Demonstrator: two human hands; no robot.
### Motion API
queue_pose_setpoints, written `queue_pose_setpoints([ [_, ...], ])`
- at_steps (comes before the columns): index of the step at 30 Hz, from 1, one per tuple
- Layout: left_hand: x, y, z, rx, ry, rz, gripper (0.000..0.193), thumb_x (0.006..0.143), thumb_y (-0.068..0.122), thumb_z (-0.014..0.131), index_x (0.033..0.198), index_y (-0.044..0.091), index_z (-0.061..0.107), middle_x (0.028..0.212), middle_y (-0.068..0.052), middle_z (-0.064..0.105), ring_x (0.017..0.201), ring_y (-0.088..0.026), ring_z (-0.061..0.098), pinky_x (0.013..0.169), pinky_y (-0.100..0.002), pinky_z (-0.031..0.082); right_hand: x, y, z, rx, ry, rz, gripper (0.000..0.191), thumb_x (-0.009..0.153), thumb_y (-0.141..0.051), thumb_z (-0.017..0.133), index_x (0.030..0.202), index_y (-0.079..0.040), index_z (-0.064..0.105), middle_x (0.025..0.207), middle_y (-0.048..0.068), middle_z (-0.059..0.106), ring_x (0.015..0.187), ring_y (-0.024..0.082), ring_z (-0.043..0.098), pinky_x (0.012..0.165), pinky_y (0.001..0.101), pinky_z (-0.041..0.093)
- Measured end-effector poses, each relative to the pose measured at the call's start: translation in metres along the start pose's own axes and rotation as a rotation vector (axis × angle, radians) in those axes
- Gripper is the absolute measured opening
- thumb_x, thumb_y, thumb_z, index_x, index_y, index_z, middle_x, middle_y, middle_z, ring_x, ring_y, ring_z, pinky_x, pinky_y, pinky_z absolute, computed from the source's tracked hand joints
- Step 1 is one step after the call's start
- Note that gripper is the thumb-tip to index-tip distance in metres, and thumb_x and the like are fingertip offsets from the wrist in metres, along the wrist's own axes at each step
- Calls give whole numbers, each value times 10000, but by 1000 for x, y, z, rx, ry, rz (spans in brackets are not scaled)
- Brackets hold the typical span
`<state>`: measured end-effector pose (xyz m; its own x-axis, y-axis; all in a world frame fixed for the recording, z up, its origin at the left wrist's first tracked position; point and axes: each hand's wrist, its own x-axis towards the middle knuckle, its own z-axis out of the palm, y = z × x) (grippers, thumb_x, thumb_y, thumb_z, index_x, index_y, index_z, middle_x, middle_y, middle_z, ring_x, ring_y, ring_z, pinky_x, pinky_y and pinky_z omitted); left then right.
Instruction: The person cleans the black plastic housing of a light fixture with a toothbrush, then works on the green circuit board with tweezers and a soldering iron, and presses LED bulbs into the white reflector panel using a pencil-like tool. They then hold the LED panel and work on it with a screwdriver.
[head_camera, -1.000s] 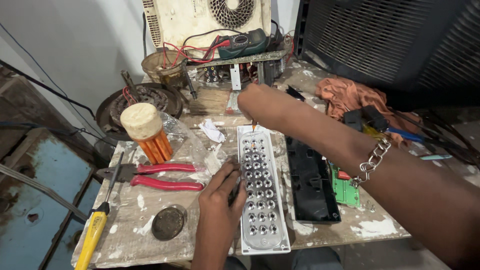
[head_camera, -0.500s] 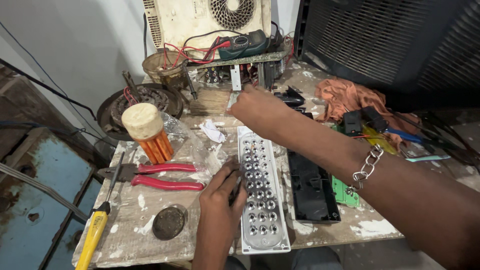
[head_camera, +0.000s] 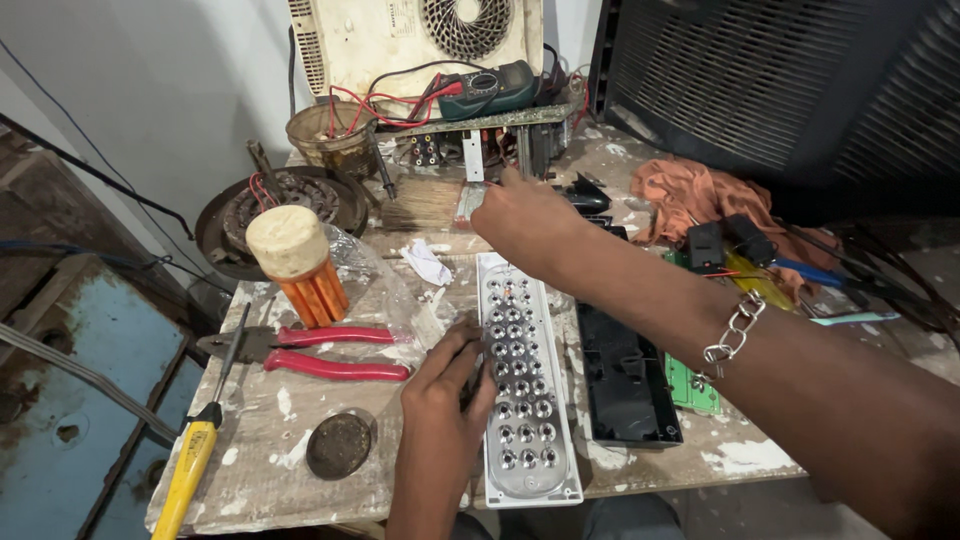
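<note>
Hands split the work: your left hand (head_camera: 440, 385) rests curled against the edge of the white reflector panel (head_camera: 522, 375) lying flat on the counter (head_camera: 260, 470), while your right hand (head_camera: 520, 215) reaches toward the back, fingers curled over something I cannot make out. Black housing (head_camera: 622, 375) lies open just beside the panel, green circuit board (head_camera: 692, 385) beyond, so the lamp looks opened and not yet closed.
</note>
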<state>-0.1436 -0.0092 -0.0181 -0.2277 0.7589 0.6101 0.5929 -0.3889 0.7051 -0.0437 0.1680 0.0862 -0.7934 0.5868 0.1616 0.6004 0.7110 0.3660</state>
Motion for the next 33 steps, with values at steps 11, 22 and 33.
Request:
queue_pose_setpoints([
  [11, -1, -4, 2, 2, 3, -32, 254, 816, -32, 736, 1061, -99, 728, 1221, -225, 709, 1120, -354, 718, 925, -381, 577, -3, 0, 0, -51, 219, -174, 232, 847, -92, 646, 1040, -115, 773, 880, 124, 713, 993, 324, 644, 820, 439, 555],
  [22, -2, -6, 3, 31, 10, -25, 241, 823, -20, 740, 1052, -97, 735, 1222, -233, 710, 1127, -357, 712, 934, -386, 573, -5, 10, -3, -67, 130, -130, 84, 799, -74, 705, 831, -18, 759, 920, 164, 726, 1030, 333, 659, 869, 440, 561],
  [33, -1, -3, 3, 4, 4, -6, 253, 816, -40, 726, 1063, -94, 737, 1218, -198, 721, 1189, -338, 697, 978, -382, 561, -3, 25, 23, 192, 70, 114, 163, 837, -139, 722, 960, -37, 752, 927, 184, 729, 940, 372, 695, 807, 481, 561],
])
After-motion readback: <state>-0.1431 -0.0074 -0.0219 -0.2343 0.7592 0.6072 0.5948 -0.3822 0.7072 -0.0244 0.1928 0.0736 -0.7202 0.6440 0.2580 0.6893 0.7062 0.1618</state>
